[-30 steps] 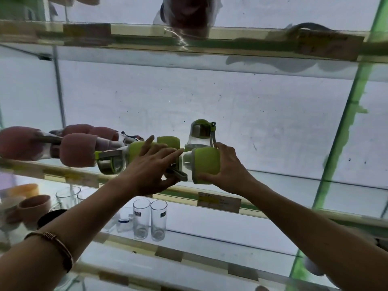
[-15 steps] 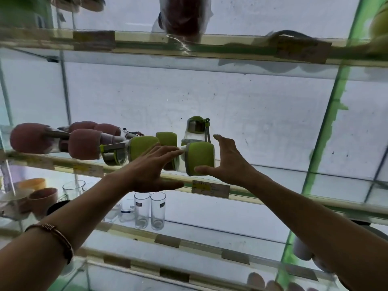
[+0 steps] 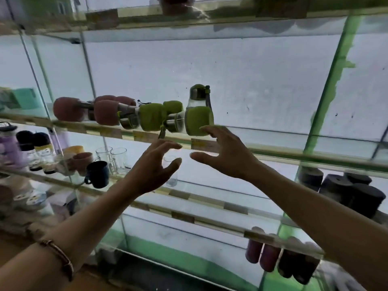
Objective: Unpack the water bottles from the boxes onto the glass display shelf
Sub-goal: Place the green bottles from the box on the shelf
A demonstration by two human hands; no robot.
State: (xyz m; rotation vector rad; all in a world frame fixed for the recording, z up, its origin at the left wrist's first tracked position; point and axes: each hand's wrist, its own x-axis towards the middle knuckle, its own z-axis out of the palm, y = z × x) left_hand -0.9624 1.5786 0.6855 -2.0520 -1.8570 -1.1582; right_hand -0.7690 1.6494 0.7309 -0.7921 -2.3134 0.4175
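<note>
On the glass display shelf (image 3: 273,151) lie green-sleeved water bottles: one on its side at the right end (image 3: 197,121), another to its left (image 3: 150,119), and one standing upright behind (image 3: 199,95). Pink-sleeved bottles (image 3: 105,112) lie further left on the same shelf. My left hand (image 3: 153,166) hovers below the shelf edge, fingers spread and empty. My right hand (image 3: 224,152) is open too, its fingertips just under the rightmost green bottle; whether they touch it I cannot tell.
The shelf below holds drinking glasses (image 3: 113,156), a dark mug (image 3: 97,174), a pink cup (image 3: 83,162) and small bottles (image 3: 39,152). Dark cylinders (image 3: 344,192) stand at the right. More bottles (image 3: 270,259) sit on the lowest shelf. Another glass shelf (image 3: 210,15) runs overhead.
Both hands let go of the green bottles and drew back down below the shelf edge. The bottles stay lying on the shelf. The view has pulled back.
</note>
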